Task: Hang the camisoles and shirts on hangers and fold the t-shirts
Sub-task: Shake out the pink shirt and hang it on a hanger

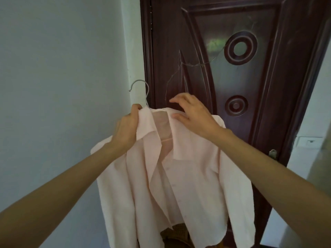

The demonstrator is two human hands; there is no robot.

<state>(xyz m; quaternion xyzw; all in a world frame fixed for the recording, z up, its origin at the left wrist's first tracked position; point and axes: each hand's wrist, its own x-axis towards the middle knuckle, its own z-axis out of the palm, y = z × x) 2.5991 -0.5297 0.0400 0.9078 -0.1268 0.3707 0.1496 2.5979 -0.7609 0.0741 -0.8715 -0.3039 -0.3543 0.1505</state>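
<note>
Shirt [179, 176] — pale pink, collared, front open — hangs on a hanger [141, 90] held up before a dark door [232, 68]. Left hand [126, 127] has its grip curled round the collar and the hanger's shoulder just below the wire hook. Right hand [193, 113] rests on the other shoulder, fingers spread and loose, pinching nothing. A pale wall [62, 59] stands left of the door.

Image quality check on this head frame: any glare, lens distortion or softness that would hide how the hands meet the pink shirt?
Head view: wide-angle bend bows the door frame and stretches both forearms; greenish glare on its glass panel; flat dim light; left hand slightly soft, right hand, shirt and hanger hook readable.
</note>
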